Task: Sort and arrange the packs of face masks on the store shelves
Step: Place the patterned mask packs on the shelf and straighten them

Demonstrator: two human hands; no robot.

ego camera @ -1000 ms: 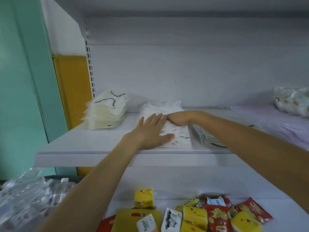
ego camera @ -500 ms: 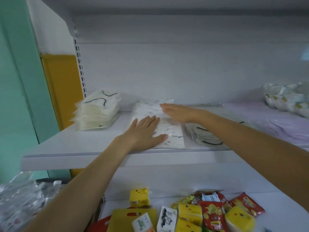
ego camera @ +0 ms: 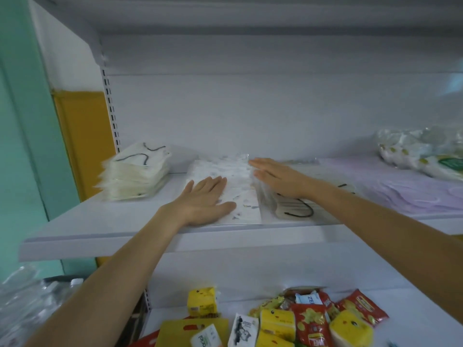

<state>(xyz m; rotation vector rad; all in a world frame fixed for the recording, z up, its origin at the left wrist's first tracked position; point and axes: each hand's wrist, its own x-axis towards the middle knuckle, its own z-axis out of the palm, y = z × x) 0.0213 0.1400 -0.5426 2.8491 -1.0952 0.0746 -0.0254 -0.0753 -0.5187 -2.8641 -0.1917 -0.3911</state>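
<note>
Left grip (ego camera: 200, 200) and right grip (ego camera: 278, 179): flat, fingers straight, holding nothing. Risk: printed pack (ego camera: 241, 194) lies close to near edge of shelf (ego camera: 120, 237); careless pressing could slide it off.

There are 2 hands, the left hand (ego camera: 203, 197) and the right hand (ego camera: 280, 177); 2 shelves, an upper shelf (ego camera: 75, 227) and a lower shelf (ego camera: 426, 321); on the upper, 4 lots of mask packs: 1 cream stack (ego camera: 135, 176), 1 white patterned pile (ego camera: 240, 196), 1 clear pack (ego camera: 295, 211), 1 lilac spread (ego camera: 400, 191); 1 clear bag (ego camera: 413, 149); below, at least 4 yellow packs (ego camera: 201, 301) and 2 red packets (ego camera: 312, 324).
</note>
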